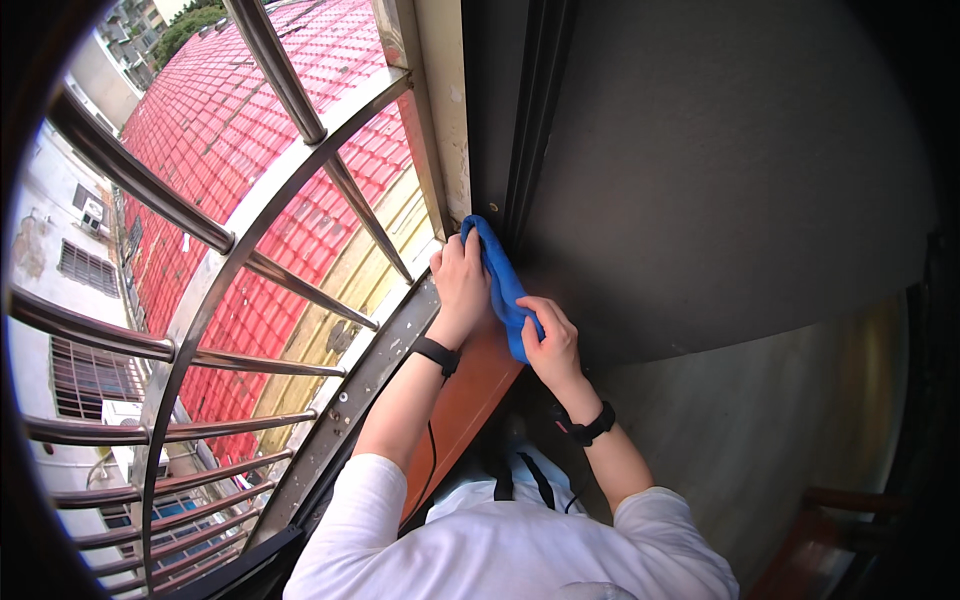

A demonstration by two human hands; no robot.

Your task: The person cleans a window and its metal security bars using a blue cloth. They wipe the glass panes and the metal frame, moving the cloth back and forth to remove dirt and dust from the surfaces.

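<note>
A blue cloth point(504, 281) stretches between my two hands at the corner where the window sill meets the dark window frame. My left hand point(459, 281) grips its upper end, knuckles up, close to the bottom of the frame. Lower down and to the right, my right hand point(552, 341) pinches the cloth's other end between thumb and fingers. The dark frame point(491, 112) rises just beyond the cloth. An orange-brown ledge point(469, 405) lies below my hands, inside the window. Black bands circle both of my wrists.
Metal security bars point(289, 289) stand outside the window on the left, above a speckled sill track point(367, 375). A large dark grey panel point(720, 180) fills the right side. A reddish-brown wooden piece of furniture point(802, 547) stands at lower right. A thin black cable point(433, 457) hangs near my left forearm.
</note>
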